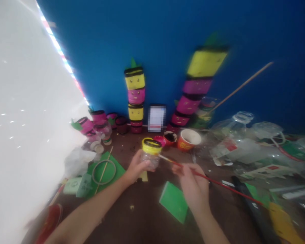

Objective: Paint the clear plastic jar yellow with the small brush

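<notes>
My left hand [139,166] is wrapped round a small clear plastic cup [150,159]. The cup has a yellow painted band below a black rim. My right hand [193,179] pinches a long red paintbrush [218,183], whose tip touches or nearly touches the yellow band from the right. Just behind the cup sit a small pot of pink paint [160,140], a pot of dark paint [170,137] and a red and white paper cup [190,139]. Below my hands lies a green folded sheet [174,202].
Stacks of painted yellow and pink cups [136,96] lean on the blue wall [91,40]. A phone [157,118] stands between them. Plastic bottles [234,135] crowd the right; a ring [104,172] lies on green paper at the left. A black tool [251,206] rests at front right.
</notes>
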The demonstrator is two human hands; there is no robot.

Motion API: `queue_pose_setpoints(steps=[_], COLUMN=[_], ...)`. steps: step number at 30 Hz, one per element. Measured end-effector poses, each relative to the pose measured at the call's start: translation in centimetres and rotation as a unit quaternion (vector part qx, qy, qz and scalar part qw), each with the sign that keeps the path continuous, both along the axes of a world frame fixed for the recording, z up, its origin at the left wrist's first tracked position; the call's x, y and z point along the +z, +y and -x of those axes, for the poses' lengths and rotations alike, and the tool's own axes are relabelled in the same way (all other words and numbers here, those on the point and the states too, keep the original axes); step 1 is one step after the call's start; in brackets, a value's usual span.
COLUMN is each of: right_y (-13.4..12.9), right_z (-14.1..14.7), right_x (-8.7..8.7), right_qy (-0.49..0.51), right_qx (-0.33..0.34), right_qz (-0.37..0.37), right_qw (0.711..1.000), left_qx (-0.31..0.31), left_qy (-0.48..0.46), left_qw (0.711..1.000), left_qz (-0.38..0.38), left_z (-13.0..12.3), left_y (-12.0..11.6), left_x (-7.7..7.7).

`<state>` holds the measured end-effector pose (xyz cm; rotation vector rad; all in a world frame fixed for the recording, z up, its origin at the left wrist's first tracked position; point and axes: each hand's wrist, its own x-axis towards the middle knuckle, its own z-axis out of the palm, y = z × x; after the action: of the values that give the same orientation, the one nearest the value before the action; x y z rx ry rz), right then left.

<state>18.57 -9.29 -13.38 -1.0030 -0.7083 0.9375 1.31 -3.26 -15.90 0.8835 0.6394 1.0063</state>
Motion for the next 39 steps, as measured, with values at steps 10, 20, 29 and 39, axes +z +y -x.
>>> queue_pose_setpoints(steps=[10, 20, 29, 39], right_y=[0.00, 0.08, 0.04, 0.02], right_z=[-0.25, -0.79, -0.64, -0.52], right_x=[0.46, 0.67, 0.62, 0.79], right_qy=[0.012, 0.023, 0.026, 0.032], right_qx=[0.009, -0.004, -0.019, -0.010], right_qz=[-0.023, -0.028, -0.020, -0.014], right_qw=[1.000, 0.999, 0.999, 0.999], left_qx=[0.000, -0.021, -0.039, -0.049], left_qy=[-0.003, -0.044, -0.065, -0.078], left_qw=[1.000, 0.999, 0.997, 0.996], left_qz=[0.003, 0.005, 0.002, 0.007], left_z=[0.11, 0.25, 0.49, 0.55], left_y=[0.00, 0.25, 0.22, 0.21], left_x=[0.04, -0.40, -0.46, -0.31])
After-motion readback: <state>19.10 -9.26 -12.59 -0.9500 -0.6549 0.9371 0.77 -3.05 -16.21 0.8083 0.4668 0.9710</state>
